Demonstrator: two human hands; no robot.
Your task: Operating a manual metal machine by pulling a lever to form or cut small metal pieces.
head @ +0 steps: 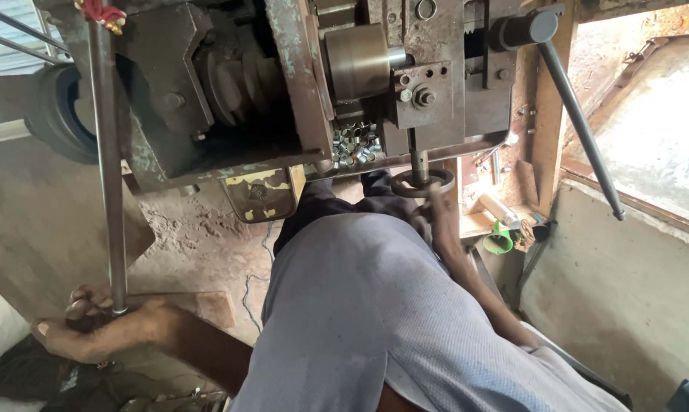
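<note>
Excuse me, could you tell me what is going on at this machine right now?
A person sits at an old metal press machine. The left hand grips the lower end of a long metal lever rod. The right hand reaches up to a dark ring around the vertical shaft under the machine head. A heap of small shiny metal sleeves lies in the machine's tray. A second long handle slants down on the right, untouched.

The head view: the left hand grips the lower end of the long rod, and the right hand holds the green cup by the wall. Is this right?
Not quite. In the head view the right hand is up at the dark ring under the machine's vertical shaft, not at the green cup, which lies untouched lower down near the wall. The left hand does grip the lower end of the long rod.
</note>
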